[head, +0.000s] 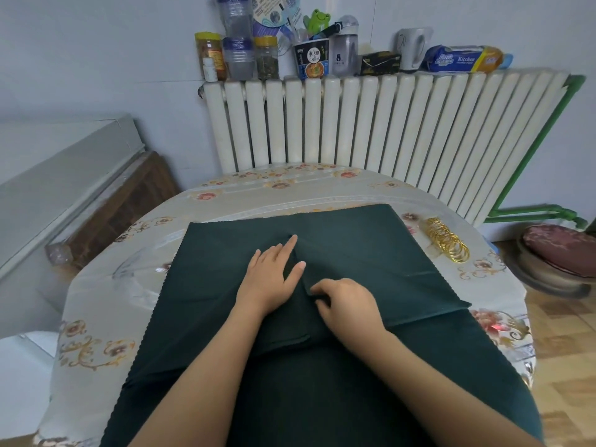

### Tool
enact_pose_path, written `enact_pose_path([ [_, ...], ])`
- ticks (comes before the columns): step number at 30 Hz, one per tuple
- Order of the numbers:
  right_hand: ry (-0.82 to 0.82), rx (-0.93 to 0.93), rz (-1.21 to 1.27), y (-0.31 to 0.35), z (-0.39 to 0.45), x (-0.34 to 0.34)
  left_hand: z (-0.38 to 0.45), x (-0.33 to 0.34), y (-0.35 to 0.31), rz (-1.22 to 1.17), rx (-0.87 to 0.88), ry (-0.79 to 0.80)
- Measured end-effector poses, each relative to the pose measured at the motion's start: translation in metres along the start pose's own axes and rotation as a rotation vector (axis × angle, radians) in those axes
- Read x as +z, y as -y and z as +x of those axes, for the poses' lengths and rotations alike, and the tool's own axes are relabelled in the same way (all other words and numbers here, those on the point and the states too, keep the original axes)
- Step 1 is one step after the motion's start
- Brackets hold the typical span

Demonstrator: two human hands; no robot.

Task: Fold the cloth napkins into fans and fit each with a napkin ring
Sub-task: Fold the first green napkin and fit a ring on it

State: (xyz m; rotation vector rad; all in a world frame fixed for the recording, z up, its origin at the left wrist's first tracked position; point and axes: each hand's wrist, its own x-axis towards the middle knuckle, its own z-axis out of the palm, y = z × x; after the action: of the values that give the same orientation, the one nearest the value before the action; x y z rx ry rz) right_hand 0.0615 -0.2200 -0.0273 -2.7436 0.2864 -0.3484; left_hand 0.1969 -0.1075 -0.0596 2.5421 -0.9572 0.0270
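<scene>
it was a lived-in room of a home. a round table under a grey floral plastic tablecloth (225,201) filled the middle of the frame. behind it, at upper centre, a white ribbed radiator (371,124) served as a shelf for yellow-lidded food jars (209,54), an instant noodle cup (312,61), a grey water bottle (345,48) and a blue kitchen-paper pack (458,59). a cushioned round stool (561,253) stood at right on wood-pattern flooring (567,350).

Left of the green napkin (371,253), bare tablecloth (106,304) leaves passing room. To its right, gold rings (446,240) crowd the strip. Beyond it stands the radiator (371,124).
</scene>
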Motion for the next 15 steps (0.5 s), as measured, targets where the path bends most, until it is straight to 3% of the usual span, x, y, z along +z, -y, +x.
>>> enact_pose_path([
  [6,-0.04,-0.01,0.092,-0.002,-0.025,0.01,0.0,-0.001,-0.001,0.156,-0.02,0.104],
  [11,-0.277,-0.016,0.006,-0.014,-0.043,0.021,0.001,-0.003,-0.002,0.165,-0.02,0.12],
  [15,-0.276,-0.07,-0.052,-0.009,-0.052,0.026,0.0,-0.003,-0.002,0.161,-0.022,0.128],
])
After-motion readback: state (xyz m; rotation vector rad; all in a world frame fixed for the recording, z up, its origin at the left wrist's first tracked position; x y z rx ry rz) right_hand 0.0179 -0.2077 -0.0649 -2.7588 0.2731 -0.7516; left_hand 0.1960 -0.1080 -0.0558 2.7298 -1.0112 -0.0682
